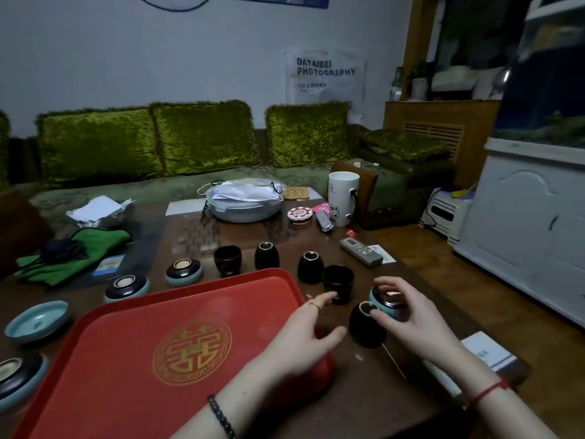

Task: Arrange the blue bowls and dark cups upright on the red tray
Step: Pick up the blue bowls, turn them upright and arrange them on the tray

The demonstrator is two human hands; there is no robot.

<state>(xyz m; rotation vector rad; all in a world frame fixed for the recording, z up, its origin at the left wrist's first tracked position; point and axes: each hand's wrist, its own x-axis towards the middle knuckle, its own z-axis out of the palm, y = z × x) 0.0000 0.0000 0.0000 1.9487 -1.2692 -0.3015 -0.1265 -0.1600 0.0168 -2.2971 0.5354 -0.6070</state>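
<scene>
Right hand point(411, 324) has its fingers point(384, 318) curled round an inverted blue bowl point(387, 304), right of centre, tilted, off the red tray point(126, 343). Left hand point(304, 337) hangs open and empty over the tray's right edge. Risks: bowl slipping mid-flip, or knuckles clipping the inverted dark cup point(367, 324) touching it. Tray bare; other pieces sit on the desk point(395, 391).
</scene>
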